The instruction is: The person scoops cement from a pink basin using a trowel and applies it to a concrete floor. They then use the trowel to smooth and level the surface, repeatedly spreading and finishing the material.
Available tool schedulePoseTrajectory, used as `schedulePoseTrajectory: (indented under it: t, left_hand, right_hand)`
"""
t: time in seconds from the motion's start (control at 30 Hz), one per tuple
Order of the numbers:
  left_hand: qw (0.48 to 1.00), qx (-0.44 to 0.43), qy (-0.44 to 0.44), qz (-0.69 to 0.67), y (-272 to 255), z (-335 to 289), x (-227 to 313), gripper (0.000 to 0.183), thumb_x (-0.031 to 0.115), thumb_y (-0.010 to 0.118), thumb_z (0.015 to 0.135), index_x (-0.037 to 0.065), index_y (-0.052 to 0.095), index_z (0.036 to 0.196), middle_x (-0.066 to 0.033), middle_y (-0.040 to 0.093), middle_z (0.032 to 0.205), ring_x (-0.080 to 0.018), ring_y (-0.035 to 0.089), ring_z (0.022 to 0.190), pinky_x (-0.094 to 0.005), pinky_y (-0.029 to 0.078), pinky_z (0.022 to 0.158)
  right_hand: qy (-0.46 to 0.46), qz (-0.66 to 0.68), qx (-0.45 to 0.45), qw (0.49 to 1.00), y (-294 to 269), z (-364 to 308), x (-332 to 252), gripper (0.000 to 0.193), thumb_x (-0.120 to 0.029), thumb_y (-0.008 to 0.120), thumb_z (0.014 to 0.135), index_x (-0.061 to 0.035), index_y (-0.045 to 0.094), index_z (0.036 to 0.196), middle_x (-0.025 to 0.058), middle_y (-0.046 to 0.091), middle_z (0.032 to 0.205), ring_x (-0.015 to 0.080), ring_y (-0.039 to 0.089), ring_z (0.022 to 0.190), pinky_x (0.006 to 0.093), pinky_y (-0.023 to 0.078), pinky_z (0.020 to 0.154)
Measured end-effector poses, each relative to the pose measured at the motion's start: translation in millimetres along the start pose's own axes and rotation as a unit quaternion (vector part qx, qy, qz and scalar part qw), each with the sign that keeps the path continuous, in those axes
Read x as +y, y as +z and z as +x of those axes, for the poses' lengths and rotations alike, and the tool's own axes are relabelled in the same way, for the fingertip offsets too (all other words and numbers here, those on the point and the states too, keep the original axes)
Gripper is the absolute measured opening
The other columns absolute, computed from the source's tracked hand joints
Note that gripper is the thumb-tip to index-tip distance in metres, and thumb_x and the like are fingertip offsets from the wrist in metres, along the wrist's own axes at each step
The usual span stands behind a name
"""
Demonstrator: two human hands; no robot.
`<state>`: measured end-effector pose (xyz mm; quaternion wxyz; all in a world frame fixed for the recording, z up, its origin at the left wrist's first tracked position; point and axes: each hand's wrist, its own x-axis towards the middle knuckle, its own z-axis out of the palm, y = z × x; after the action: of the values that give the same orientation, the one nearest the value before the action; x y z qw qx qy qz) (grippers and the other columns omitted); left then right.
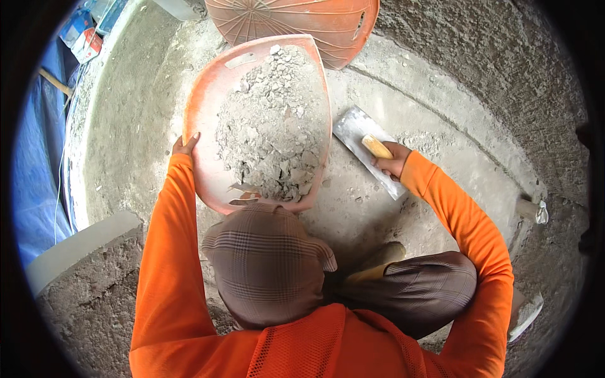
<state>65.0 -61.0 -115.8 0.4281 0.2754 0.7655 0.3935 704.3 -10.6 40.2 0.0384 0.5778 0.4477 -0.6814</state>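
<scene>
A shallow orange pan [200, 120], dusted pale grey, lies in front of my knees. Crumbled grey mortar rubble [274, 135] fills much of it, with bigger flakes toward the near end. My left hand [184, 146] grips the pan's left rim, thumb over the edge. To the right of the pan, a flat steel plastering trowel [359, 126] rests on or just over the dusty floor; which one I cannot tell. My right hand [394, 162] is closed around its yellowish wooden handle, fingers partly hidden beneath. The blade slants from far left to near right.
A second orange pan [296, 25], ribbed underside showing, stands just beyond the first. Rough concrete wall [491, 57] curves along the right, with a short pipe stub [532, 210] low beside it. Blue tarp [41, 170] hangs at left. My bent knees [265, 258] take up the near space.
</scene>
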Motion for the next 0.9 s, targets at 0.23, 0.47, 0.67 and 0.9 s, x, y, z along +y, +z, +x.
schedulePoseTrajectory:
  t: [0.23,0.47,0.67,0.9]
  left_hand:
    - [0.997,-0.075,-0.027,-0.022,-2,0,6,0.059,0.040,0.084,0.086,-0.002,0.067,0.124,-0.0090,0.075,0.106,-0.0184,0.069,0.089,-0.0339,0.055,0.084]
    - [0.994,-0.090,0.015,-0.063,-6,26,-27,0.058,0.037,0.084,0.086,-0.001,0.066,0.126,-0.0106,0.075,0.106,-0.0207,0.071,0.087,-0.0359,0.056,0.082]
    - [0.998,-0.064,0.026,0.001,-11,36,-31,0.061,0.041,0.084,0.085,-0.001,0.066,0.126,-0.0092,0.075,0.103,-0.0195,0.070,0.086,-0.0346,0.055,0.082]
    - [0.997,-0.059,0.016,-0.036,-8,32,-32,0.050,0.034,0.084,0.086,-0.002,0.070,0.118,-0.0076,0.075,0.102,-0.0166,0.068,0.085,-0.0309,0.055,0.081]
  right_hand:
    - [-0.061,0.014,0.031,0.998,30,-34,-78,0.037,-0.030,0.073,0.093,-0.0085,0.058,0.119,-0.0046,0.047,0.068,0.0057,0.038,0.052,0.0242,0.031,0.047]
    - [-0.032,0.043,0.059,0.997,23,-38,-60,0.033,-0.028,0.075,0.093,-0.0084,0.062,0.117,-0.0047,0.051,0.068,0.0063,0.040,0.051,0.0255,0.033,0.046]
    - [-0.003,-0.077,0.105,0.991,13,-24,-25,0.040,-0.024,0.074,0.091,-0.0090,0.063,0.126,0.0013,0.060,0.077,0.0109,0.054,0.063,0.0292,0.046,0.053]
    - [0.022,-0.392,0.073,0.917,18,-33,-8,0.053,-0.036,0.072,0.083,-0.0114,0.065,0.130,0.0183,0.073,0.110,0.0359,0.070,0.100,0.0417,0.055,0.091]
